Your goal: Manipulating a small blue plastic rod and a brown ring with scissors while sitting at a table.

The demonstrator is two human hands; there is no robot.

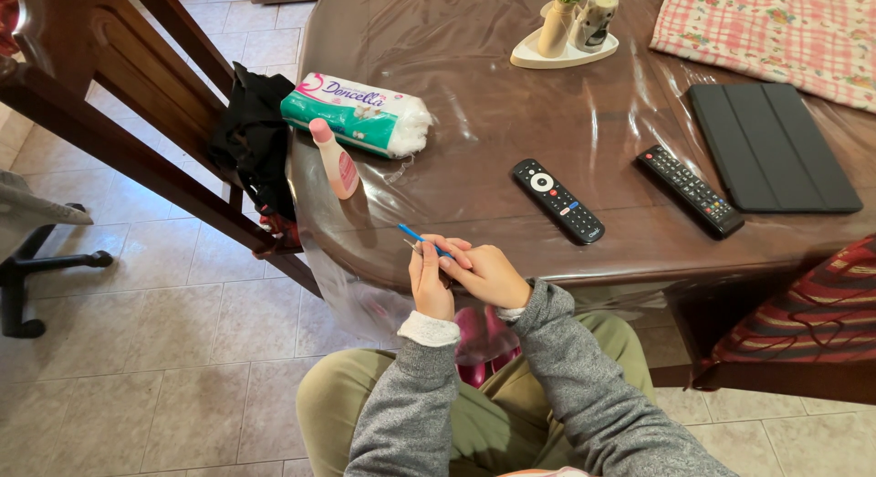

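**Blue-handled tool worked against a fingernail at the table edge**

The thin blue-handled tool [417, 236] is pinched in the fingers of the right hand [493, 274], with its tip resting at a fingertip of the left hand [429, 281]. The left hand is held upright with fingers together and curled, presenting the nails to the tool. Both hands hover just off the near edge of the dark oval table [474, 139], above the person's lap.

Progress, as a judgement: nail work is under way on the left hand. Which nails are finished cannot be told; they are too small to read.

Relative to the table:
- Near its left edge stands a small pink bottle [336, 159] with a pink cap, closed.
- Just behind the bottle lies a soft, tube-shaped package [358, 115] of white cotton, wrapped in green, white and pink film, its right end open.
- At the centre-front lie two black remote controls [557, 200] [690, 190].
- At the right lies a black tablet case [772, 146], shut.
- At the far side sits a white tray [563, 50] with small ornaments.
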